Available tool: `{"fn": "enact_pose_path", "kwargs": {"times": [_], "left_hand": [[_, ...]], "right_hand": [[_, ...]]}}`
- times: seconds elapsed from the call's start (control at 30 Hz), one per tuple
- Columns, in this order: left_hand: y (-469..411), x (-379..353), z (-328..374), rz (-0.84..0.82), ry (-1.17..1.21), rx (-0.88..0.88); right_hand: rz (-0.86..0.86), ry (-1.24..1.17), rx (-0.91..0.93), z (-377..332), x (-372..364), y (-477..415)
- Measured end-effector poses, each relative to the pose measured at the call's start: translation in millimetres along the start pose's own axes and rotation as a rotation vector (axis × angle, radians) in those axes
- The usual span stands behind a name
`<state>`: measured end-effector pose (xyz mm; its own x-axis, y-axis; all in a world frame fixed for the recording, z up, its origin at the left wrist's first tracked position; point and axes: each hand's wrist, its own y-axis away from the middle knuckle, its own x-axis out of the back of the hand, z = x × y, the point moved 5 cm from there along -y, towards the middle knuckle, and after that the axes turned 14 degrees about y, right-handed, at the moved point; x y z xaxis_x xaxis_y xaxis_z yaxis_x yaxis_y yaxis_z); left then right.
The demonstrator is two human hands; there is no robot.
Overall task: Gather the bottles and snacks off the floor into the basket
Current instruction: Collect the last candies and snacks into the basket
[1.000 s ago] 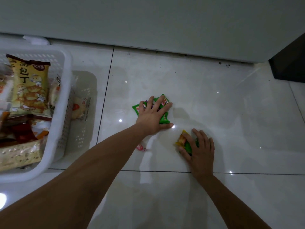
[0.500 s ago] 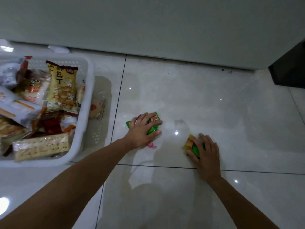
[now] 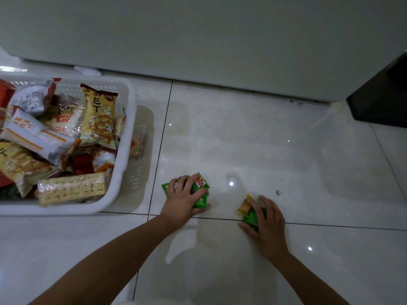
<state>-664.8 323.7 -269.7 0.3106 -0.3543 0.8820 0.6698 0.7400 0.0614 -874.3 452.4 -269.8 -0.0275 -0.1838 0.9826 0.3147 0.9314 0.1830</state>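
A white plastic basket [image 3: 126, 137] stands on the floor at the left, heaped with snack packets. Just right of it, my left hand [image 3: 182, 200] lies over a bunch of small green snack packets [image 3: 201, 192] on the tiles, fingers curled around them. Further right, my right hand [image 3: 267, 223] covers a small green and orange snack packet [image 3: 248, 211], fingers closing on it against the floor. No bottles are in view.
A pale wall or cabinet front [image 3: 220, 40] runs along the back. A dark piece of furniture [image 3: 378, 100] stands at the right. A small crumb [image 3: 278, 192] lies on the glossy tile floor [image 3: 253, 139] beyond my right hand.
My left hand has dragged the green packets leftward toward the basket and bunched them up. My right hand has stayed on its packet. The view has shifted, showing more of the basket.
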Motion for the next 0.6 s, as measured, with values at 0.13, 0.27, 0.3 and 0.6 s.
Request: {"fn": "enact_pose_path", "kwargs": {"times": [0.13,0.27,0.3,0.6], "left_hand": [[3,2,2,0.006,-0.070,-0.077],[6,0,2,-0.066,-0.153,-0.170],[5,0,2,-0.086,-0.170,-0.195],[15,2,10,-0.203,-0.149,-0.381]], "right_hand": [[0.045,0.035,-0.041,0,-2,3],[0.180,0.097,-0.011,-1,-1,1],[0.211,0.109,-0.005,-1,0,0],[0.292,0.310,0.178,-9,4,-11]]}}
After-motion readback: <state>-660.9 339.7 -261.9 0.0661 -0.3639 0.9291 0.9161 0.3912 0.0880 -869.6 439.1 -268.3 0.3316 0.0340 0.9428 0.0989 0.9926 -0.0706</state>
